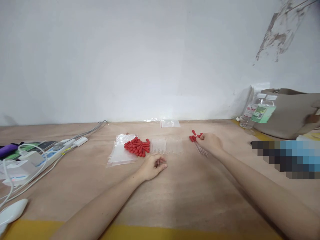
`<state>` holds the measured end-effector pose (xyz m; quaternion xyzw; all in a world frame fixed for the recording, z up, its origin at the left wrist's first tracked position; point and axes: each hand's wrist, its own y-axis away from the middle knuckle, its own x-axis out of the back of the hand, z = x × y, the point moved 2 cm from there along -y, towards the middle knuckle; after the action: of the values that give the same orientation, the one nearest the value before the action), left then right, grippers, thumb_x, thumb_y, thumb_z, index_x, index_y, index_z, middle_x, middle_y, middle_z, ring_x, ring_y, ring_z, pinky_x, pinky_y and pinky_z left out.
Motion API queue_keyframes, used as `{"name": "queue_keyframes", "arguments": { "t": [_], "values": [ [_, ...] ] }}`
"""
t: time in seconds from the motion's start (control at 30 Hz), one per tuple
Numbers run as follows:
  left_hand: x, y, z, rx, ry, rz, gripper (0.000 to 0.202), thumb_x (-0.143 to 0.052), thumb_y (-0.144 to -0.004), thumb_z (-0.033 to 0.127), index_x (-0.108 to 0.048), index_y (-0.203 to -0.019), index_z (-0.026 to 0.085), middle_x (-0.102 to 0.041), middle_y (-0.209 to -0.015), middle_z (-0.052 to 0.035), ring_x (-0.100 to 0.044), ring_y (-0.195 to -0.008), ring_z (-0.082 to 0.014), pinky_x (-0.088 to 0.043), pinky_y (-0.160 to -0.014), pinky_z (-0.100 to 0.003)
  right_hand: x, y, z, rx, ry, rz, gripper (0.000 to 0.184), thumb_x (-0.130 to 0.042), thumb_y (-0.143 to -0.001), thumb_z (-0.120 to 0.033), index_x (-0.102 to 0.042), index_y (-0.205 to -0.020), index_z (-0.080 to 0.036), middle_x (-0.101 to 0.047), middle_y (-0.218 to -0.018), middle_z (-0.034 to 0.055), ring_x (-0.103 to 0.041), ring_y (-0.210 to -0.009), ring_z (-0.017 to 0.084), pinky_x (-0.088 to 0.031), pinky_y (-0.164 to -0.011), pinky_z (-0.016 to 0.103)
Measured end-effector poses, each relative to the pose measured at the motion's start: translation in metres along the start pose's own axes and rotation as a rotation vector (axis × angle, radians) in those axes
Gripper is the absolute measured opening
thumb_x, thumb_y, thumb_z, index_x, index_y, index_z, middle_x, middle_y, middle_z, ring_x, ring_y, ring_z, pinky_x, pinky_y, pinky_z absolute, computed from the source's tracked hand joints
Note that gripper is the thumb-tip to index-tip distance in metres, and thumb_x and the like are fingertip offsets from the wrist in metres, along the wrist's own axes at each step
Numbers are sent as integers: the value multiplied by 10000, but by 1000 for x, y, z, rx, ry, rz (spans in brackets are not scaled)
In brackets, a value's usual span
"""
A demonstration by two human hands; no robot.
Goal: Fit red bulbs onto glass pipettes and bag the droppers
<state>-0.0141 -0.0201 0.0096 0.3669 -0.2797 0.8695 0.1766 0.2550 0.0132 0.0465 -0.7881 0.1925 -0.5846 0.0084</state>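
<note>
Currently, the right hand (210,143) is pinching a slim, clear-tubed dropper with a smooth red bulb (193,132) at the wood-grained worktop's (170,200) one o'clock, its bulb pointing towards eleven, its long axis running eleven to five. Similar droppers (191,138) are lying alongside. The left hand (150,166) is resting loosely curled, thumb and fingers apart.

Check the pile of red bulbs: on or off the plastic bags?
Partly on: the red bulbs overlap the plastic bags, but the rightmost ones lie past their edge.
</note>
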Motion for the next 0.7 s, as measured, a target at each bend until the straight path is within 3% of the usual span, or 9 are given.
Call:
{"name": "queue_keyframes", "arguments": {
  "t": [0.2, 0.37, 0.47, 0.6, 0.7],
  "values": [
    [1, 1, 1, -14, -8, 8, 174, -558, -731, 301, -602, -808, 151, -527, -703, -17, -475, -597, -103, -395, -532, -206, -27, -4, 3, -6, 132, 26, 360, -413, -731, -461, -623, -664, -176, -612, -715, 90, -556, -716, 230, -319, -669, 348],
    [1, 0, 1, -7, -3, 4, 173, -557, -730, 306, -603, -797, 154, -526, -700, -17, -473, -596, -104, -394, -532, -208, -16, 10, -10, 84, 79, 48, 351, -381, -768, -412, -585, -599, -182, -599, -649, 60, -545, -671, 200, -318, -701, 350],
    [0, 0, 2, -13, -10, 2, 177, -555, -731, 309, -605, -802, 154, -531, -705, -18, -479, -602, -107, -394, -536, -210, -10, 18, -28, 149, 60, 1, 283, -407, -756, -326, -587, -591, -181, -605, -649, 70, -552, -681, 205, -329, -687, 337],
    [0, 1, 7, -16, -62, 9, 167, -530, -756, 305, -599, -807, 162, -542, -709, -17, -487, -600, -111, -397, -556, -218, -17, 13, -48, 128, 19, -81, 253, -418, -741, -309, -620, -701, -161, -628, -766, 116, -569, -762, 238, -355, -649, 322],
    [15, -7, 4, -35, -181, 119, 157, -464, -800, 277, -579, -788, 171, -556, -755, -26, -509, -685, -135, -406, -636, -241, -30, 0, -54, 76, -6, -179, 286, -441, -726, -345, -629, -793, -140, -624, -861, 143, -565, -839, 263, -378, -651, 325]
  ]
}}
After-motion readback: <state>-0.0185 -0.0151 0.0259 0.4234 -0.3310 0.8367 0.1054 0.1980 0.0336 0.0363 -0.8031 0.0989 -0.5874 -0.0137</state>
